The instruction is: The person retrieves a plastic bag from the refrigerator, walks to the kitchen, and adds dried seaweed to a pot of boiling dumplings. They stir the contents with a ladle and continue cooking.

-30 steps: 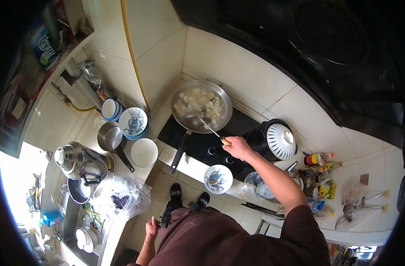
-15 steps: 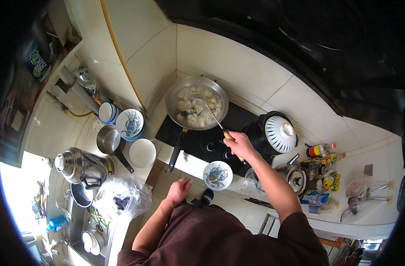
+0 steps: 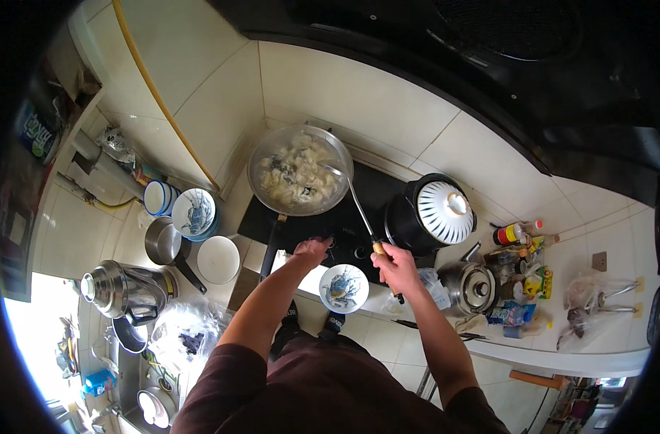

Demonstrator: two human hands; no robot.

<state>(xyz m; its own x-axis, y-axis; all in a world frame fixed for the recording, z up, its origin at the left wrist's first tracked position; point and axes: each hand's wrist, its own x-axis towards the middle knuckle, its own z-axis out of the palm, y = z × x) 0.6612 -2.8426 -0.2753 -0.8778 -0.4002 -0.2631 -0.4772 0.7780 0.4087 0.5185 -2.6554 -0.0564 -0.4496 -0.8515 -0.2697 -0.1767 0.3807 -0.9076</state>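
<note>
brown shirt (image 3: 330, 390) nearest, forearms (image 3: 442, 336) reaching out. white blue-patterned bowl (image 3: 343, 288) at counter (image 3: 312, 279) edge. right hand (image 3: 398, 267) wrapped round wooden handle (image 3: 378, 249) of ladle (image 3: 360, 206). left hand (image 3: 312, 251) at stove (image 3: 373, 186) knobs (image 3: 359, 252), fingers partly hidden; cannot tell whether gripping one. pan (image 3: 254, 172) beyond on stove's left side, full of pale lumps (image 3: 294, 173), ladle's head dipped among them. black pot (image 3: 401, 224), striped lid (image 3: 440, 220) on, right of pan. tiled wall (image 3: 373, 101) behind.

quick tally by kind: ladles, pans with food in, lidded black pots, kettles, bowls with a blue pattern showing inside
Ladle: 1
Frying pan of food: 1
Black pot with striped lid: 1
Steel kettle: 1
Blue-patterned bowls: 2
Total: 6
</note>
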